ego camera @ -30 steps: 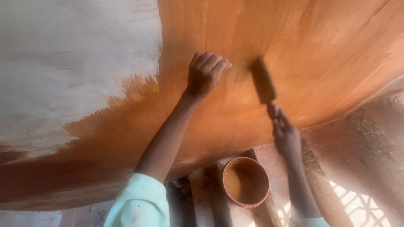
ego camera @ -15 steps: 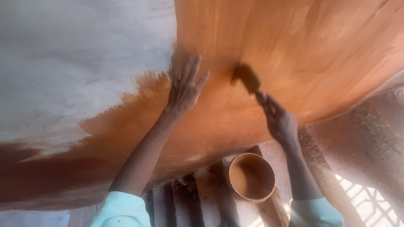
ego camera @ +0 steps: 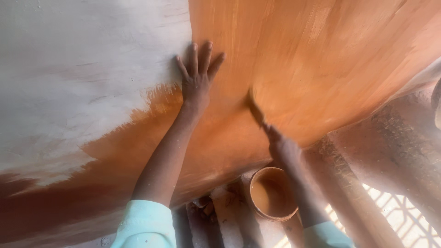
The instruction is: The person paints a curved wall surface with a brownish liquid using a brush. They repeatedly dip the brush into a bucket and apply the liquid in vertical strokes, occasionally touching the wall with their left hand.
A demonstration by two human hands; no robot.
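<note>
Orange-brown wash [ego camera: 321, 59] covers the right and lower parts of the plastered wall [ego camera: 82, 69], while the upper left remains pale and bare, the edge between them ragged and streaky just left of the left hand [ego camera: 198, 78]. That hand lies flat on the wall, fingers spread and pointing up, right at the border of coated and uncoated surface. The right hand [ego camera: 281, 148] is closed around the handle of a paintbrush [ego camera: 257, 110], whose head is blurred against the coated area, so its exact contact with the wall cannot be told. Below, between the two forearms, a round bucket [ego camera: 274, 194] holds more of the same orange liquid and sits on rough masonry. Judging by the surface, somewhat more than half of the visible wall is coated, though thinly in places near the border; the large pale patch at upper left is what remains uncovered.
</note>
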